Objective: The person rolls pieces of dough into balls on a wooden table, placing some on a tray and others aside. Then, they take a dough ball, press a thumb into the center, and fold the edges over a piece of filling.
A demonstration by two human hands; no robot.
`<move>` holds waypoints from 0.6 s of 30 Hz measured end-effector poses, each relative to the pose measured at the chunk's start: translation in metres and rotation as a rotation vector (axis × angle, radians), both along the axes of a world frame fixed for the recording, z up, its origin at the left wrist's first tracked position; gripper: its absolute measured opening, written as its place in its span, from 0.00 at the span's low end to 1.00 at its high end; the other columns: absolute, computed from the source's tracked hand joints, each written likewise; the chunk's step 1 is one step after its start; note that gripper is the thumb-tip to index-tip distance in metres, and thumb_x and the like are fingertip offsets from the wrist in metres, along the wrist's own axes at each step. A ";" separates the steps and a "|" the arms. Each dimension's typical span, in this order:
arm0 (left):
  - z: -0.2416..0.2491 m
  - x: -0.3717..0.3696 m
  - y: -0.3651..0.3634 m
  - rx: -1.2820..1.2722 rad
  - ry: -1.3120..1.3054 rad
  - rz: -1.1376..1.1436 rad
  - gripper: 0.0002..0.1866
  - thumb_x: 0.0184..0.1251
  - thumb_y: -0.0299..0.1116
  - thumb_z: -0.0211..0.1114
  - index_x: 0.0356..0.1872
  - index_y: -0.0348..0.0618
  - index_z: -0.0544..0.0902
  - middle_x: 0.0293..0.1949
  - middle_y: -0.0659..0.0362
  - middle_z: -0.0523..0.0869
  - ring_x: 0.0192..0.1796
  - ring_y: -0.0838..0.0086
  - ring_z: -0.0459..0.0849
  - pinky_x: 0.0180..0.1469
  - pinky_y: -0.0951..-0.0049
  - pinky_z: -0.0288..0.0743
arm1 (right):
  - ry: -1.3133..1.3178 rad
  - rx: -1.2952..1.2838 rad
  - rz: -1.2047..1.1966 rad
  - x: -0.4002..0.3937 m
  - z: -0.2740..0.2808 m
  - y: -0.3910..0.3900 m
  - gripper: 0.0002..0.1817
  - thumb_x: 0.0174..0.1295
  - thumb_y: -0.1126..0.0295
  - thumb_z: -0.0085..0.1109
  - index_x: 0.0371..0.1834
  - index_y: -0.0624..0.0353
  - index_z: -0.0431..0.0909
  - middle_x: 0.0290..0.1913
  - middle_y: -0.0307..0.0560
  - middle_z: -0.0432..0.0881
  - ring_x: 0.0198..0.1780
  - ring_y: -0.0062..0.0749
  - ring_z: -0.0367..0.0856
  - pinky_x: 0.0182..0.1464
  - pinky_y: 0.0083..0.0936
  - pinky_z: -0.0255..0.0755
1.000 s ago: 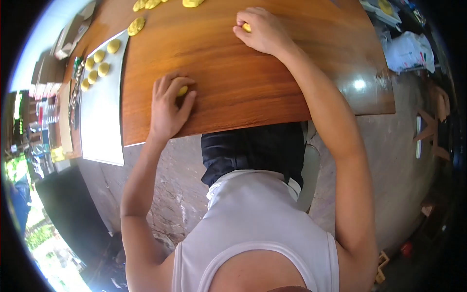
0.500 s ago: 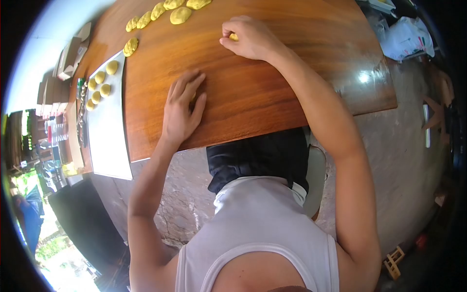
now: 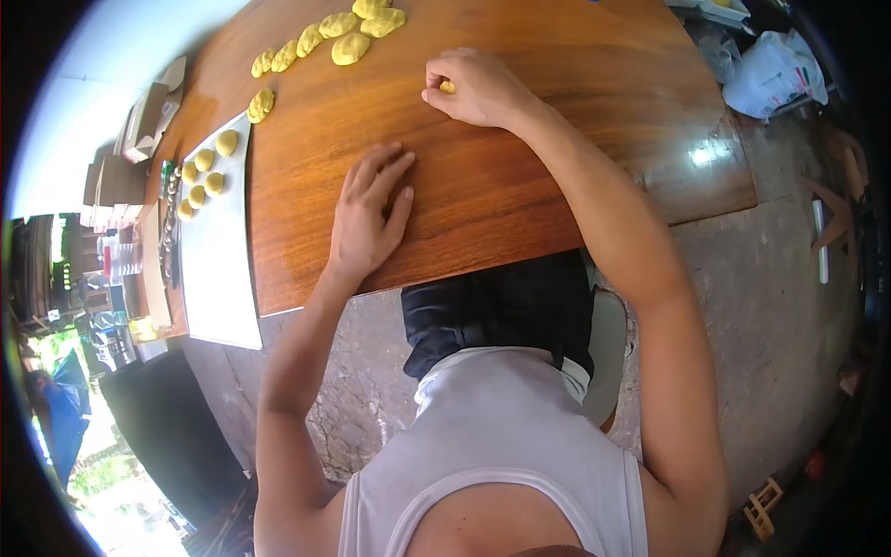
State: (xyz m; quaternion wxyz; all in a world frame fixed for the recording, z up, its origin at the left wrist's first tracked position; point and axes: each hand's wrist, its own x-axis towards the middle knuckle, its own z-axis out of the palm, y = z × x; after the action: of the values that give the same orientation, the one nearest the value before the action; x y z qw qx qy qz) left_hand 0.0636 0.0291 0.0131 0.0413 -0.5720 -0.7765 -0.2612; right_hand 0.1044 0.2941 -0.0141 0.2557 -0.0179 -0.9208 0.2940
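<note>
Dough (image 3: 447, 87) sits within the curled fingers of the right hand (image 3: 478, 88); the left hand's (image 3: 364, 221) fingers lie parted on the table (image 3: 483, 195).

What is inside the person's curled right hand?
A bit of yellow dough shows between the thumb and curled fingers of the right hand. The rest of the piece, its full shape and anything else under the palm are covered and cannot be seen.

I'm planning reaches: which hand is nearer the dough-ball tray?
Left. The left hand is over the table, right of the tray; the right hand is farther right, curled around yellow dough.
</note>
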 end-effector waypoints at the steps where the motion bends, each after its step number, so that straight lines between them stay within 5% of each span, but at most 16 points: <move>1: 0.004 0.007 -0.013 -0.062 -0.008 -0.011 0.22 0.72 0.25 0.67 0.66 0.39 0.84 0.69 0.44 0.81 0.73 0.45 0.77 0.76 0.53 0.72 | 0.001 -0.004 -0.003 0.001 0.000 0.000 0.11 0.67 0.62 0.70 0.36 0.57 0.82 0.41 0.48 0.88 0.48 0.48 0.85 0.50 0.43 0.78; 6: 0.006 -0.003 -0.052 -0.113 -0.074 0.033 0.22 0.71 0.25 0.68 0.66 0.37 0.85 0.70 0.45 0.82 0.73 0.46 0.79 0.73 0.53 0.76 | -0.125 -0.076 -0.008 0.000 0.007 -0.001 0.11 0.67 0.61 0.70 0.37 0.57 0.82 0.42 0.49 0.89 0.49 0.48 0.85 0.51 0.42 0.79; 12: -0.012 -0.025 0.004 0.047 0.049 0.168 0.18 0.72 0.30 0.70 0.60 0.37 0.88 0.66 0.44 0.86 0.73 0.48 0.81 0.73 0.57 0.76 | -0.062 0.012 -0.012 0.000 0.004 -0.001 0.11 0.67 0.62 0.69 0.37 0.58 0.83 0.41 0.49 0.88 0.48 0.49 0.85 0.50 0.42 0.79; 18: 0.005 0.027 -0.004 -0.077 0.067 -0.082 0.24 0.69 0.27 0.70 0.66 0.41 0.85 0.72 0.45 0.80 0.76 0.47 0.76 0.81 0.47 0.65 | 0.017 -0.010 0.000 0.004 0.000 -0.001 0.10 0.68 0.63 0.69 0.37 0.58 0.84 0.41 0.50 0.88 0.48 0.49 0.85 0.51 0.43 0.79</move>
State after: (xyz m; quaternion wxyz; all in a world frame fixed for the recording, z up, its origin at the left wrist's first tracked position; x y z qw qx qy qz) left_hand 0.0902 0.0256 0.0181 0.0344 -0.6130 -0.7601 -0.2131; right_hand 0.1084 0.2936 -0.0139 0.2634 -0.0166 -0.9170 0.2990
